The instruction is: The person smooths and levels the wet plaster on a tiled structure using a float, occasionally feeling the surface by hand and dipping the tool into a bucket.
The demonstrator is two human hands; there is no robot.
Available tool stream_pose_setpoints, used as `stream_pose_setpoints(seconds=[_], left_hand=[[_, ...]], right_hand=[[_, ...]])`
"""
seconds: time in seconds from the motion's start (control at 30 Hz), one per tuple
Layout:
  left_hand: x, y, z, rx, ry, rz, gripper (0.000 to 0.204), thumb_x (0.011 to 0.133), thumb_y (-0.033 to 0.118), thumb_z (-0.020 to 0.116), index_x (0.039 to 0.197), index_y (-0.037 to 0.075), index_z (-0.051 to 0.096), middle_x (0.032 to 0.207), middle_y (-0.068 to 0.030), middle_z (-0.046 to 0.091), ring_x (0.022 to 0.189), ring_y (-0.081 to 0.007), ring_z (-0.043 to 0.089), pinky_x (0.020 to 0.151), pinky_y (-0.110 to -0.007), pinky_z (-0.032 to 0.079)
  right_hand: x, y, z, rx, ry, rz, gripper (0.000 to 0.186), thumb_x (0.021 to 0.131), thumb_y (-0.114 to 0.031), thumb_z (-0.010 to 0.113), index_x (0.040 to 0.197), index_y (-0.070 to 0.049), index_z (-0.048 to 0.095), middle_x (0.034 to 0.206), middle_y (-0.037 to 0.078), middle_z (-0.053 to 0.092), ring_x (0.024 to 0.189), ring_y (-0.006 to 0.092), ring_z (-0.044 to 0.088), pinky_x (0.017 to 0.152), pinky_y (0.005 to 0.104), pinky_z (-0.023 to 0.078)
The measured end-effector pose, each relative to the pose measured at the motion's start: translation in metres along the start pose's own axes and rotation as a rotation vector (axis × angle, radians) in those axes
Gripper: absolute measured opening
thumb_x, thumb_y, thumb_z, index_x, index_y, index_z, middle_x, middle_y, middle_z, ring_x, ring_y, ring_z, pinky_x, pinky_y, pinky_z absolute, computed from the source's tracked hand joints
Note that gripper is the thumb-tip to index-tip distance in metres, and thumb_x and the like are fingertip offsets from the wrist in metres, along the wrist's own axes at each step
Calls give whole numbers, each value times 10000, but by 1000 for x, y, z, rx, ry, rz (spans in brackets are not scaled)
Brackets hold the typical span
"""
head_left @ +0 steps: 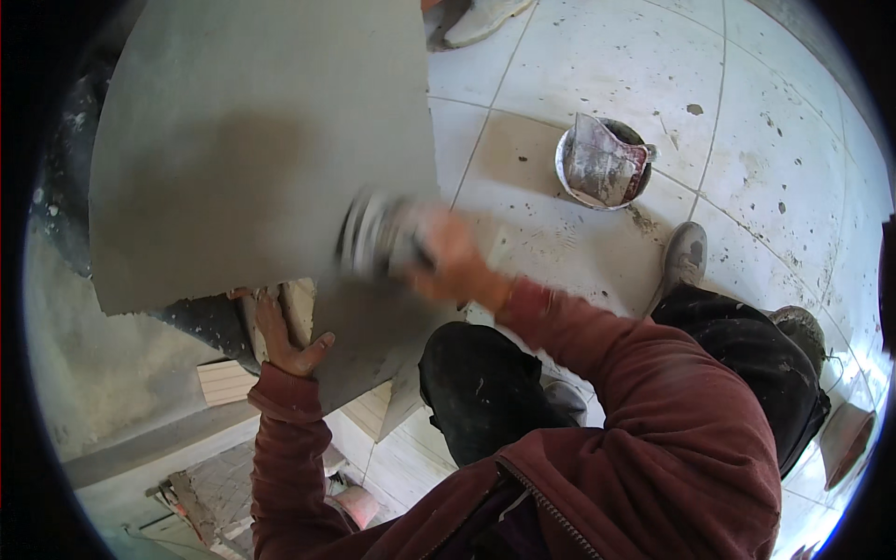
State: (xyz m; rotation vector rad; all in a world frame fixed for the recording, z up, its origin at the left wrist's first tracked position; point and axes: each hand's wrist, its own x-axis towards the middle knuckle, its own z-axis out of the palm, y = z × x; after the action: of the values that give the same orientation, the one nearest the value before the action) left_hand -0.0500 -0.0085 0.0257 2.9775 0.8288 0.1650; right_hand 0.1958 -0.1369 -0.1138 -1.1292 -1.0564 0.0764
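Observation:
A large grey slab with a rough lower edge fills the upper left. Near its lower right corner my right hand is closed round a grey-and-white tool with dark parts, too smeared by motion to name. The tool overlaps the slab's edge; whether it touches the surface I cannot tell. My left hand lies just below the slab's lower edge, fingers stretched out and thumb apart, against a pale strip. Its fingertips are partly hidden by the slab. Right of this hand is a second grey surface.
On the speckled white tile floor stands a round bucket with a stained, flat-bladed tool in it. Another person's shoe shows at the top. Ribbed beige pieces lie at lower left, and a tilted container at far right.

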Motion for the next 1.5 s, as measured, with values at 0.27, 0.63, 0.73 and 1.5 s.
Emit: stream_pose_setpoints(seconds=[0.27,0.63,0.73,1.5], left_hand=[[16,21,-7,-17,12,82,1041,590,443,712,1343,-14,156,1350,-252,210,1244,-387,207,1010,-461,169],[18,35,-6,-149,35,7,1017,570,433,735,1323,-9,213,1328,-223,257,1225,-362,237,1009,-453,188],[5,-5,8,-101,92,92,1026,567,458,731,1320,-12,216,1335,-213,248,1225,-359,235,1007,-446,186],[130,21,22,-44,274,633,942,634,369,728,1344,30,210,1383,-195,189,1280,-315,167,1032,-432,159]], right_hand=[[36,41,-41,-15,261,158,497,686,-178,649,1120,-14,471,983,209,511,892,401,492,794,420,405],[59,-53,-57,229,-60,-144,536,715,-252,650,1177,-52,464,982,160,536,907,324,535,783,380,429],[137,-52,-124,-49,38,-396,526,675,-281,698,1110,-46,519,840,145,584,750,284,586,675,347,460],[-246,-286,-405,-314,545,1257,288,836,-170,459,1007,16,595,975,96,608,902,153,518,847,260,371]])
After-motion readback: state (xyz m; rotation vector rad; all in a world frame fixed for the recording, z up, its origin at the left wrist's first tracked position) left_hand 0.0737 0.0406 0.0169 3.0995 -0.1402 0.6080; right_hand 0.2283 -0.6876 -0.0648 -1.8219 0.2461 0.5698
